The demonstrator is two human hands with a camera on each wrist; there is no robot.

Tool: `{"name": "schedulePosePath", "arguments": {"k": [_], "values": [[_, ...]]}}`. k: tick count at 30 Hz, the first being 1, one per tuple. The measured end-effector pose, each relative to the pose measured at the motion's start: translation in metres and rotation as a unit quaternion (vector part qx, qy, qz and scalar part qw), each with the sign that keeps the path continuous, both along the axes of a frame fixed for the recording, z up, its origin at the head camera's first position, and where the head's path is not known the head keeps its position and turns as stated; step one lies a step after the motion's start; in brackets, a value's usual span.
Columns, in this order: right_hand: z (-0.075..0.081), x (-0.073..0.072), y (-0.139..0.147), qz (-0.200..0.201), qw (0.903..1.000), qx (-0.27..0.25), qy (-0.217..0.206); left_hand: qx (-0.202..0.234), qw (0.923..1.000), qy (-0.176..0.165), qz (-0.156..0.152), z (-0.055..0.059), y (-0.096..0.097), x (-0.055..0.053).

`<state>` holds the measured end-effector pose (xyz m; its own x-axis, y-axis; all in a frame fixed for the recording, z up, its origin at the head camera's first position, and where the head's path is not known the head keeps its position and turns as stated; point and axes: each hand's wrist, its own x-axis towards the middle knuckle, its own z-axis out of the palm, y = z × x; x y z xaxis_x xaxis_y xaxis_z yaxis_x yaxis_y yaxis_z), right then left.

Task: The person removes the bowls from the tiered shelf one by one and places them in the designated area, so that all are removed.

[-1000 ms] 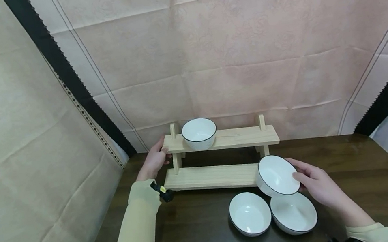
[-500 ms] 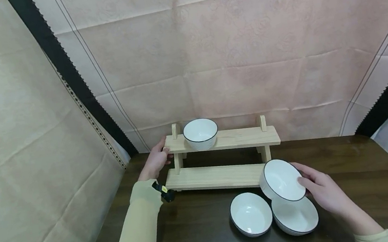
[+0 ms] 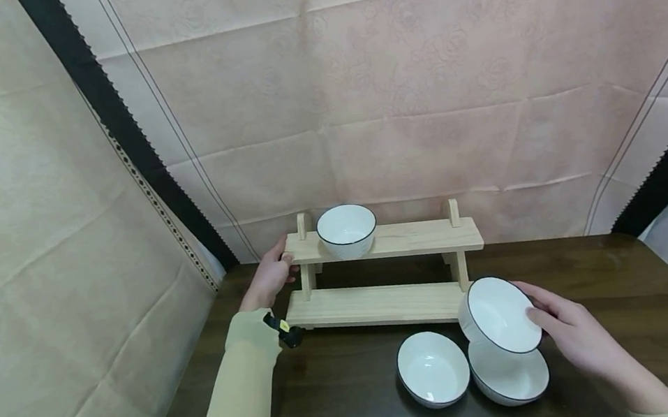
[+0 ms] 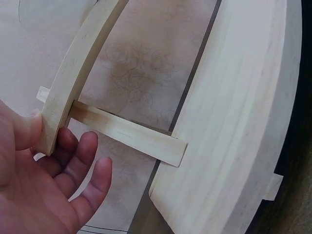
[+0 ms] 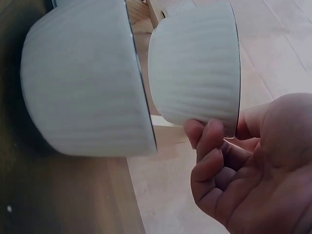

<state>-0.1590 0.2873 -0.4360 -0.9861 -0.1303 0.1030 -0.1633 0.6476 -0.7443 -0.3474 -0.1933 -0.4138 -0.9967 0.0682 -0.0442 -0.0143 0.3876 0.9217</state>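
Right hand (image 3: pixel 568 332) pinches held bowl (image 3: pixel 500 313) at its rim, at the wooden rack's (image 3: pixel 378 303) four o'clock; left hand (image 3: pixel 267 277) grips the upper board's (image 3: pixel 410 235) end, nine o'clock. Handling advice: brace the rack gently, carry the bowl level and clear of the lower bowl (image 3: pixel 512 386) at its six o'clock. Right wrist view adds fingers (image 5: pixel 213 135) on the outer wall (its ribbing lost from above) and, seemingly, a thin gap between bowls; from the head view, they simply overlap.

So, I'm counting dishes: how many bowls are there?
4: upper bowl on the shelf, held bowl in the right hand, left bowl and partly hidden right bowl on the table.
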Motion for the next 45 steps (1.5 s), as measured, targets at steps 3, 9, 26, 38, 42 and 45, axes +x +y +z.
{"name": "schedulePosePath", "arguments": {"k": [3, 9, 26, 38, 42, 45], "values": [[0.001, 0.002, 0.005, -0.004, 0.9998, 0.016, 0.013, -0.001, 1.0, -0.001, 0.001, 0.0, 0.001, -0.001], [0.004, 0.008, 0.017, -0.022, 0.9981, 0.047, 0.032, -0.003, 1.0, -0.001, 0.0, -0.001, 0.0, -0.001], [0.012, 0.017, 0.051, -0.044, 0.9864, 0.135, 0.083, 0.009, 0.9999, 0.0, 0.01, -0.003, 0.0, -0.001], [0.012, 0.019, 0.079, -0.061, 0.9776, 0.176, 0.098, 0.005, 0.9999, -0.002, 0.011, -0.001, 0.001, -0.001], [0.01, 0.017, 0.086, -0.056, 0.9751, 0.194, 0.091, 0.015, 0.9998, -0.003, 0.011, -0.002, 0.001, -0.001], [0.008, 0.015, 0.089, -0.053, 0.973, 0.208, 0.084, 0.018, 0.9998, 0.001, 0.008, -0.003, 0.0, -0.001]]}}
